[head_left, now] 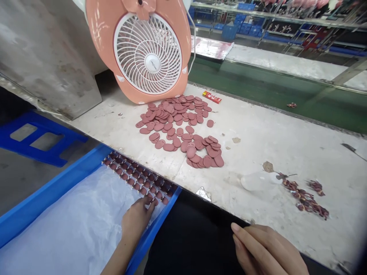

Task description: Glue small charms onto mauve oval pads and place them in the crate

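My left hand [138,217] reaches into a blue tray [94,162], thumb and fingertips closed on a small dark-red piece at the near end of several rows. These small pieces [138,175] have round reddish faces with pale bits between them, and lie on a white plastic sheet [83,214]. Over the table's front edge is my right hand [266,248], its fingers drawn together with nothing visible between the tips. Flat reddish-brown oval discs [169,114], some with small holes, lie heaped on the table. Small dark-brown figure-like pieces [305,198] lie at the right.
An orange fan [153,65] with a white grille stands behind the discs. A small red-and-yellow packet [211,97] lies near it. Beyond the white table [258,130] runs a green belt [258,84]. A blue plastic stool [37,137] is at the left.
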Demonstrator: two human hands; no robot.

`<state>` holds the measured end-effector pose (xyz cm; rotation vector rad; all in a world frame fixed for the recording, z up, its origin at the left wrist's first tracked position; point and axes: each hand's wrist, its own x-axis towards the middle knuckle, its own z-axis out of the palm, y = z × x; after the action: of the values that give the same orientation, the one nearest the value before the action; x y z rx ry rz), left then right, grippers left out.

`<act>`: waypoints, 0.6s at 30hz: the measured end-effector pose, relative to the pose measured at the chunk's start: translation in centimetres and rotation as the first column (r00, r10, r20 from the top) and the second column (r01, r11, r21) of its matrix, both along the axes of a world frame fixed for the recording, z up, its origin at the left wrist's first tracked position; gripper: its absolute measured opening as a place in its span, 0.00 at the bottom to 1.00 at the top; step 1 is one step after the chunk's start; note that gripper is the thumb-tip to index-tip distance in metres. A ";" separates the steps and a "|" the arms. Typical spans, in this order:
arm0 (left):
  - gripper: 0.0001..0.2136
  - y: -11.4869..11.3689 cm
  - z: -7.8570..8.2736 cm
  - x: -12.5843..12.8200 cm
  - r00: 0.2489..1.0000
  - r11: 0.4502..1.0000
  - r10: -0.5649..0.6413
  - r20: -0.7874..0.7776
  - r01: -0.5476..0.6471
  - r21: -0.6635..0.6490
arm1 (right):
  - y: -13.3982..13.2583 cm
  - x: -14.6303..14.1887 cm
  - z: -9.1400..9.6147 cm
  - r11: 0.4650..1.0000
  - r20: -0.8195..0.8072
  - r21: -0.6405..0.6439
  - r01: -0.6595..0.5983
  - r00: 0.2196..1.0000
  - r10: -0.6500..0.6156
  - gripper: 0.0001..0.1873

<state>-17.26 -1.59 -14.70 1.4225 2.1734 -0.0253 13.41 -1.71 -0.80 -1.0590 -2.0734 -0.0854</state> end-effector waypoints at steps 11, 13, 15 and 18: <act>0.19 -0.2 -0.2 -0.1 1.000 0.999 -0.006 -0.017 0.007 0.048 | 0.1 1.6 -0.5 1.000 -0.040 0.007 -0.013 0.999 0.013 0.11; 0.19 -0.2 -0.3 -0.2 1.000 0.999 -0.002 -0.015 0.003 0.052 | 0.1 1.8 -0.7 1.000 -0.056 0.017 -0.017 0.998 0.018 0.11; 0.18 -0.2 -0.5 -0.1 1.000 0.998 0.005 -0.011 -0.005 0.055 | 0.3 1.8 -0.8 0.999 -0.064 0.024 -0.021 0.998 0.023 0.11; 0.19 0.0 -0.6 -0.1 1.000 0.998 0.021 0.004 -0.021 0.053 | 0.3 1.9 -0.8 0.999 -0.077 0.025 -0.021 0.997 0.023 0.11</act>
<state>-17.35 -1.57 -15.32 1.4274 2.2008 0.0432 15.32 -1.39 -1.60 -1.0095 -2.0094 -0.0577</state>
